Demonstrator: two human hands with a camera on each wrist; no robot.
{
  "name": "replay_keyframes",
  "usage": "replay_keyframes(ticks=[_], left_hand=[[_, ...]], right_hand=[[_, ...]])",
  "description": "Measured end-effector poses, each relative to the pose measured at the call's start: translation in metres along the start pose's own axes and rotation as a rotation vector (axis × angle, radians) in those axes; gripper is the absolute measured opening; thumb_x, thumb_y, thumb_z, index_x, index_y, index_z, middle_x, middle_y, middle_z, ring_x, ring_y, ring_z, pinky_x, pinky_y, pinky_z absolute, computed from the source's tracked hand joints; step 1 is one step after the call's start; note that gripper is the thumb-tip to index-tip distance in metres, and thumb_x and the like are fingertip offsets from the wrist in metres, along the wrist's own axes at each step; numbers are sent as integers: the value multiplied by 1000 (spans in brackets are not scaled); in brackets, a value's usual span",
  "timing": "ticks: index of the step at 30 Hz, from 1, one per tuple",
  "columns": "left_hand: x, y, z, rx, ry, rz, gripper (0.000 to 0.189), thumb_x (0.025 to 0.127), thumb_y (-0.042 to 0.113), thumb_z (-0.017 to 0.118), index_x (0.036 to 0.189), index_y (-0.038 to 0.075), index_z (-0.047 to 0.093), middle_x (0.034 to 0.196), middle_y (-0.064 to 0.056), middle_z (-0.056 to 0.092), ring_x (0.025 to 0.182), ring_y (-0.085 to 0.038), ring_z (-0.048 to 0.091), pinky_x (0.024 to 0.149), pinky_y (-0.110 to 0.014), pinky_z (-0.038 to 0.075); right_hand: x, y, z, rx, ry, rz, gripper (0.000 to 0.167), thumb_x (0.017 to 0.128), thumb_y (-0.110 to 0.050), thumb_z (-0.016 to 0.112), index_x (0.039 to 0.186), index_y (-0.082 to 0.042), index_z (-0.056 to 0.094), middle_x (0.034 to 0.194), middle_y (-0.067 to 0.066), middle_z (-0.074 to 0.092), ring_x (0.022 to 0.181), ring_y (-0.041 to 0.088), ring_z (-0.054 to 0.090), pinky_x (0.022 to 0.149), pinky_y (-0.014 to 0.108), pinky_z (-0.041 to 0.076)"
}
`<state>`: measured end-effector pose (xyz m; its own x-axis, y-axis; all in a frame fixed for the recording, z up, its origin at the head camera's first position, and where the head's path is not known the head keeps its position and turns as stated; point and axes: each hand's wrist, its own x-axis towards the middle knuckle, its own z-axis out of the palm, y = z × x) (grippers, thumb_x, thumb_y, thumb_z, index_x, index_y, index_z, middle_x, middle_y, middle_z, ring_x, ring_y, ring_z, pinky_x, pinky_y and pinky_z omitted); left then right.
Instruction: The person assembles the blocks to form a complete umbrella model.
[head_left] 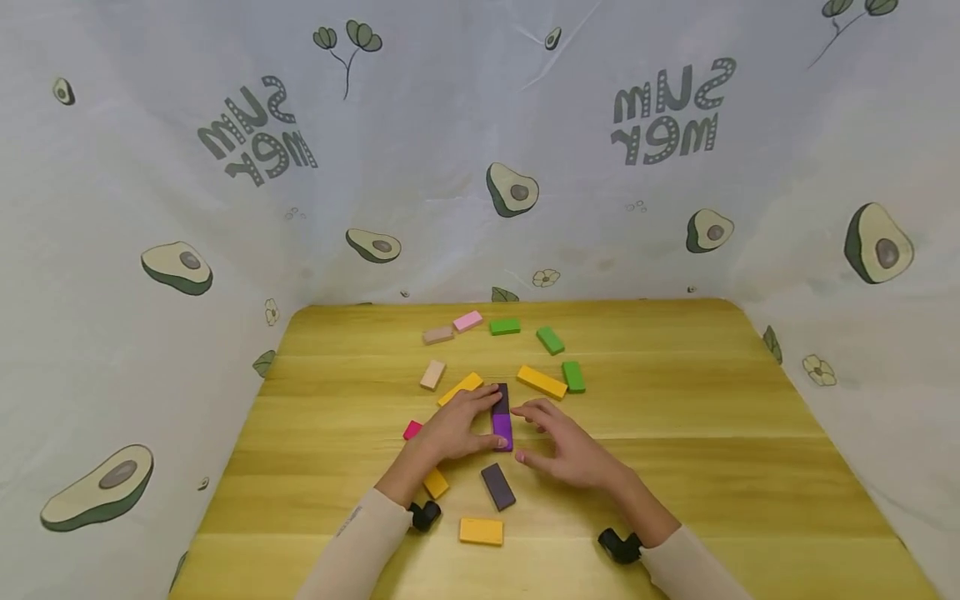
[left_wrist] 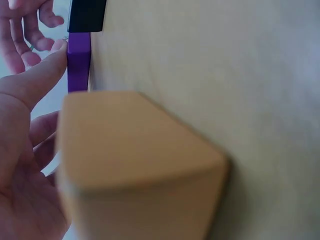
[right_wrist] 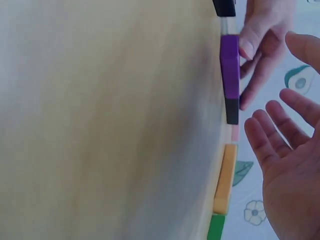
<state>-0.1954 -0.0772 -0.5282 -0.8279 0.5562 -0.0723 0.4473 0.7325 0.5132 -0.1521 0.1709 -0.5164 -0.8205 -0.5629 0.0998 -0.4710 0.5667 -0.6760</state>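
Note:
In the head view, a purple block [head_left: 502, 433] and a dark block [head_left: 500, 402] lie end to end in the middle of the table. My left hand [head_left: 457, 425] spreads along their left side. Its thumb tip touches the near part of the purple block, and its index fingertip rests at the dark one. To their right, my right hand [head_left: 570, 446] holds nothing; its spread fingers point toward the pair. The right wrist view shows its palm and loosely extended fingers [right_wrist: 280, 130]. Nearer me lies a second dark block [head_left: 498, 487].
Yellow-orange blocks [head_left: 482, 531] lie in front and others [head_left: 542, 382] beyond the hands. Several green blocks [head_left: 573, 377] are at the right, pink and tan ones [head_left: 432, 375] at the left. A red block [head_left: 412, 429] is partly behind my left arm. Printed cloth [head_left: 480, 125] encloses the wooden table.

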Motion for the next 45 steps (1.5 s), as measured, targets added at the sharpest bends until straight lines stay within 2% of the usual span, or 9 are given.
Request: replay_keyframes(ticks=[3, 8, 13, 18, 21, 25, 31, 35, 45], left_hand=[[3, 1, 0, 1, 6, 19, 81, 92, 55, 73, 158, 19, 44, 168, 2, 35, 150, -27, 40, 122, -45, 37], [5, 1, -1, 8, 11, 19, 76, 94, 49, 73, 158, 19, 45, 167, 2, 36, 150, -26, 40, 123, -44, 37], [5, 2, -1, 15, 10, 29, 73, 95, 43, 73, 158, 18, 45, 167, 1, 36, 150, -27, 40, 123, -44, 36], [5, 2, -1, 13, 9, 23, 73, 95, 41, 74, 158, 18, 45, 167, 2, 36, 150, -26, 40, 123, -42, 36], [4, 2, -1, 9, 1, 9, 73, 95, 39, 74, 158, 20, 44, 168, 3, 35, 151, -25, 38, 124, -42, 35], [4, 2, -2, 14, 0, 4, 74, 95, 42, 74, 158, 20, 44, 168, 3, 35, 151, -25, 38, 124, -42, 35], [2, 2, -3, 1, -4, -5, 77, 93, 48, 74, 159, 21, 43, 168, 4, 34, 152, -25, 38, 124, -43, 35], [1, 2, -2, -2, -5, -5, 77, 93, 48, 74, 158, 21, 44, 168, 3, 34, 151, -26, 38, 123, -44, 36], [0, 0, 1, -20, 0, -14, 77, 93, 50, 73, 158, 21, 44, 168, 5, 34, 152, -25, 37, 124, -44, 35]], right_hand=[[-3, -3, 2, 13, 2, -6, 60, 93, -32, 78, 146, -16, 56, 138, -1, 55, 118, 24, 60, 99, 48, 54], [-4, -7, 8, 55, -77, -40, 55, 92, -38, 79, 141, -22, 59, 132, -3, 58, 120, 18, 59, 105, 45, 52], [-5, -10, 16, 61, -145, -30, 67, 88, -49, 79, 147, -31, 53, 127, -6, 59, 114, 12, 58, 102, 36, 51], [-6, -10, 20, 58, -175, -29, 72, 85, -50, 82, 146, -24, 54, 120, -6, 59, 107, 12, 57, 96, 32, 51], [-6, -11, 21, 32, -203, -38, 75, 84, -52, 82, 146, -18, 55, 129, -6, 58, 113, 10, 57, 101, 34, 52], [-7, -11, 22, -23, -229, -55, 80, 84, -56, 80, 149, -17, 54, 142, -6, 54, 122, 11, 56, 107, 41, 50], [-6, -11, 26, -78, -235, -54, 69, 87, -55, 78, 144, -21, 60, 133, -9, 56, 119, 8, 54, 105, 40, 50], [-6, -12, 27, -64, -227, -40, 62, 87, -52, 79, 139, -21, 64, 129, -10, 57, 115, 7, 54, 104, 38, 51], [-13, -13, 26, -52, -128, 29, 61, 85, -48, 83, 135, -18, 65, 118, -7, 61, 104, 9, 59, 93, 33, 55]])
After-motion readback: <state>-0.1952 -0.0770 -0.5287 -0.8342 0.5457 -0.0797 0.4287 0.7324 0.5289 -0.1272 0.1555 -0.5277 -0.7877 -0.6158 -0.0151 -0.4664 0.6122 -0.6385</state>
